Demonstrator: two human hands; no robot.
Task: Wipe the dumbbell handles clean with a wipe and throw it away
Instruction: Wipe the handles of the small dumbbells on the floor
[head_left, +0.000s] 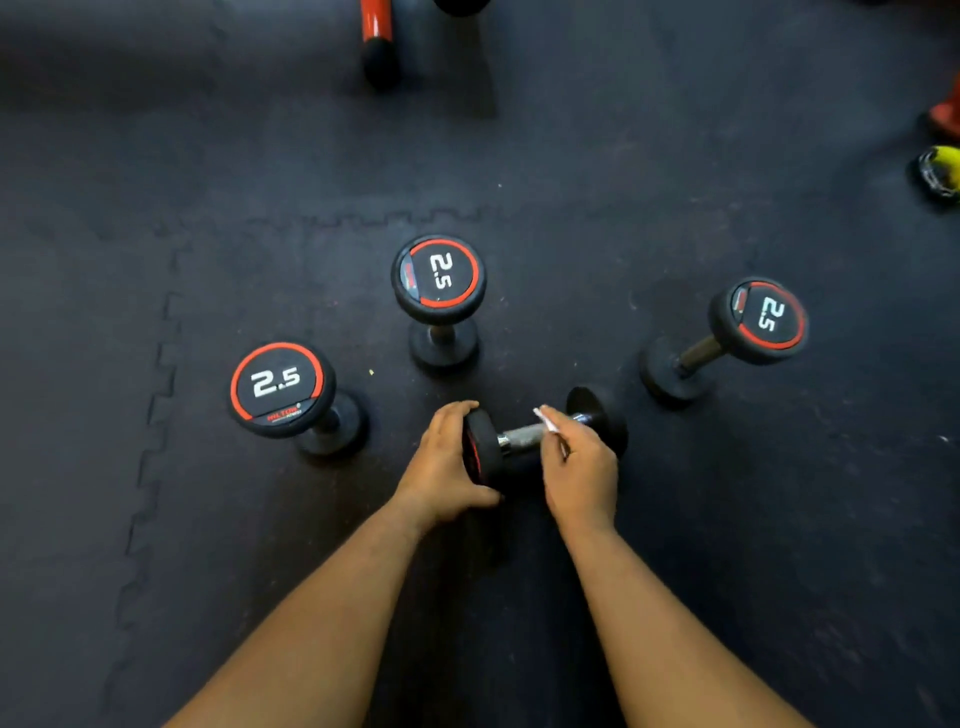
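wiping the handle (522, 435) of the near-centre dumbbell (540, 441), which lies on its side on the floor mat (156, 519). right hand (579, 467) curls over the handle, fingers closed on a white wipe (546, 420). left hand (447, 462) cups the left head, fingers wrapped around it, likely to stop it rolling. three other dumbbells stand on end farther out: left (283, 387), centre (439, 275), right (756, 322), handles exposed for wiping.

Lying dumbbell (524, 436) nearest, three upright dumbbells (439, 301) arced behind it
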